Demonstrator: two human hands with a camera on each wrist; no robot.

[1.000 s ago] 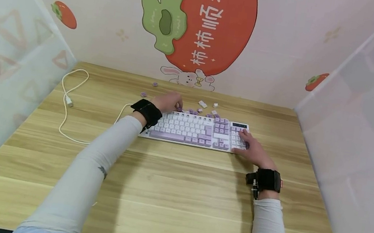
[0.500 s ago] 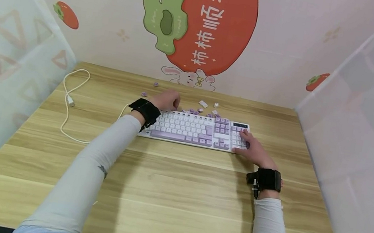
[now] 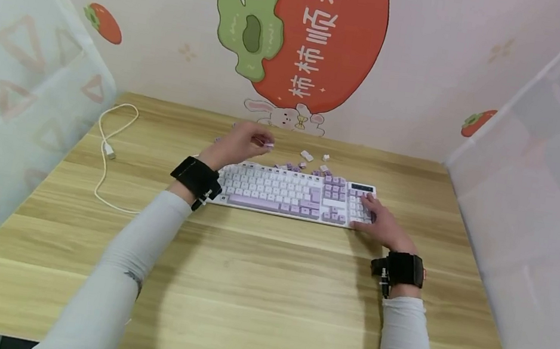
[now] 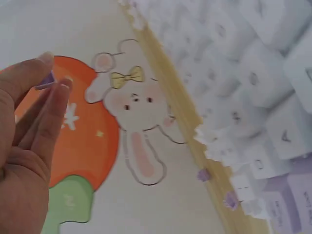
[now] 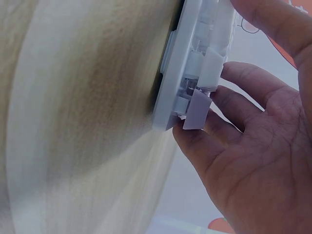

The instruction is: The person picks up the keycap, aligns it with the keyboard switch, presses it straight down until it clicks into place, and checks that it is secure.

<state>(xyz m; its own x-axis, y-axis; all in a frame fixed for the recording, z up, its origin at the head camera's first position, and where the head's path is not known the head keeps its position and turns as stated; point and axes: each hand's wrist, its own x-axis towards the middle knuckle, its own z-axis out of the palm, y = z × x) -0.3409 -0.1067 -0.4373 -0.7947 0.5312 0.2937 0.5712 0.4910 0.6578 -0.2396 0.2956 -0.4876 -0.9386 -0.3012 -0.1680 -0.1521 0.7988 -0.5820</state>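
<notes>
One purple keycap (image 4: 47, 81) sat pinched at the fingertips of the left hand (image 3: 242, 143), raised above the worktop (image 3: 267, 293) near the far edge of the keyboard (image 3: 269, 190); we feared so slight a hold could drop it among the loose keycaps (image 3: 307, 155). The right hand (image 3: 385, 225) rested, fingers spread, on the keyboard's right end, where uneven pressure might have skewed it.

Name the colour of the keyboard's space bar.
The space bar is light purple; the head view shows it best.
</notes>
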